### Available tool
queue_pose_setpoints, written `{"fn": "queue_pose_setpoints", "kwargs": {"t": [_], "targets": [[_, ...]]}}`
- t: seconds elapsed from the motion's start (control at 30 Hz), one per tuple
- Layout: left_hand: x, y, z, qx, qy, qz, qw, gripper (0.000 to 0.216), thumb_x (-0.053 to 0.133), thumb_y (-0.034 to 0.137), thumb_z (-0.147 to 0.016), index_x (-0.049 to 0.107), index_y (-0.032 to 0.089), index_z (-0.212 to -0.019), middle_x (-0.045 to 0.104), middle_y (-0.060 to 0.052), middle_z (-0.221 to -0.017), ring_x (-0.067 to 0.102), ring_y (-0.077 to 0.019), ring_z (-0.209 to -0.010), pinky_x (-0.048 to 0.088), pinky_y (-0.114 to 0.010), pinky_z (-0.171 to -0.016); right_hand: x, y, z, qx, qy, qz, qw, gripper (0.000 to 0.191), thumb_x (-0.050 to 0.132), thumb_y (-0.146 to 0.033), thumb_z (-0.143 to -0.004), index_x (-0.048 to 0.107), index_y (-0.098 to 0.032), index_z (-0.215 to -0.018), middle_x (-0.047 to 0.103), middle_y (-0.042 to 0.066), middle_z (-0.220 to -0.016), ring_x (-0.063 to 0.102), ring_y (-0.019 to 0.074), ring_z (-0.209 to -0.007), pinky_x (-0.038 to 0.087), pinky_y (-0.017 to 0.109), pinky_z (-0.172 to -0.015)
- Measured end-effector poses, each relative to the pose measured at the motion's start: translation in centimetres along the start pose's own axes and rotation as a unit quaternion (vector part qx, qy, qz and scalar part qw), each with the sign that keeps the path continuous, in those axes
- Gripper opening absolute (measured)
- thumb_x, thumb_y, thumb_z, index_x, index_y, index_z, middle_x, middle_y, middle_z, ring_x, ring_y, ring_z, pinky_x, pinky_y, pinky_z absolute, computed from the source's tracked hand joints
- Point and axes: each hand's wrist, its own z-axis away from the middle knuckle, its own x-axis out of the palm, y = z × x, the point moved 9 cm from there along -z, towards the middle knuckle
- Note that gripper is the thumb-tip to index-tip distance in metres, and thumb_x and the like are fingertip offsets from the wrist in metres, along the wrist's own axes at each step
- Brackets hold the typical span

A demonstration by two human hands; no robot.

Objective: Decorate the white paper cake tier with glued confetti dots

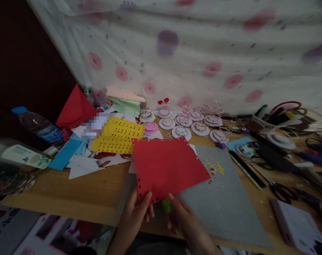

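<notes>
A red sheet of paper (170, 164) is held up over the front of the table, tilted, with small holes punched along its edges. My left hand (135, 212) pinches its lower left corner, thumb on top. In my right hand (183, 216) is a small green hole punch (166, 205), at the sheet's lower edge; the paper hides part of it. Beneath and to the right of the sheet is a grey cutting mat (219, 205). Tiny yellow paper pieces (220, 168) and a few red ones lie on the mat.
Yellow punched paper (118, 132) and white scraps (83, 166) lie to the left, near two bottles, one with a blue cap (41, 125). Small round white cake-like pieces (181, 131) stand at the back. On the right are scissors (280, 189), a pen-filled cup (267, 122) and a white box (299, 226).
</notes>
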Motion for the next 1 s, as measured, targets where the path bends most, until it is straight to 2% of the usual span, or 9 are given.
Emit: {"fn": "queue_pose_setpoints", "kwargs": {"t": [0.3,0.47,0.63,0.77,1.0], "targets": [[0.0,0.2,0.2,-0.012,0.007,0.004,1.000,0.046,0.064,0.059,-0.075,0.058,0.017,-0.093,0.055,0.005,-0.044,0.043,-0.0080,-0.035,0.030,-0.017,-0.038,0.2,1.1,0.1,0.032,-0.013,-0.001,0.999,0.074,0.054,-0.080,-0.066,0.056,-0.016,-0.104,0.053,-0.005,-0.039,0.038,0.0079,-0.030,0.016,0.019,-0.036],[0.0,1.0,0.5,-0.005,0.021,0.007,1.000,0.041,0.064,0.055,-0.077,0.058,0.017,-0.091,0.055,0.005,-0.044,0.042,-0.0078,-0.035,0.029,-0.017,-0.039,0.5,0.5,0.3,0.025,-0.026,-0.016,0.999,0.071,0.056,-0.080,-0.065,0.056,-0.017,-0.097,0.051,-0.007,-0.039,0.035,0.0063,-0.030,0.016,0.019,-0.035],[-0.2,0.3,0.2,-0.012,0.018,0.009,1.000,0.045,0.065,0.060,-0.073,0.058,0.018,-0.086,0.054,0.005,-0.043,0.043,-0.0089,-0.034,0.029,-0.018,-0.037,0.6,-0.2,0.8,0.015,-0.029,-0.032,0.999,0.065,0.057,-0.077,-0.067,0.055,-0.017,-0.092,0.051,-0.006,-0.040,0.035,0.0051,-0.031,0.016,0.019,-0.035],[-0.1,-0.1,0.0,-0.010,0.001,0.005,1.000,0.045,0.064,0.061,-0.074,0.058,0.017,-0.086,0.055,0.004,-0.044,0.043,-0.0087,-0.035,0.031,-0.018,-0.037,0.6,0.1,0.9,0.034,-0.026,-0.032,0.999,0.065,0.059,-0.076,-0.068,0.055,-0.018,-0.097,0.052,-0.007,-0.041,0.035,0.0051,-0.031,0.016,0.019,-0.036],[-0.3,-0.3,0.0,-0.009,0.011,0.002,1.000,0.045,0.063,0.061,-0.075,0.057,0.018,-0.088,0.055,0.005,-0.043,0.043,-0.0084,-0.034,0.030,-0.018,-0.037,0.5,0.6,0.3,0.035,-0.015,-0.040,0.998,0.067,0.061,-0.076,-0.065,0.059,-0.019,-0.102,0.051,-0.006,-0.040,0.034,0.0069,-0.032,0.017,0.019,-0.036]]}}
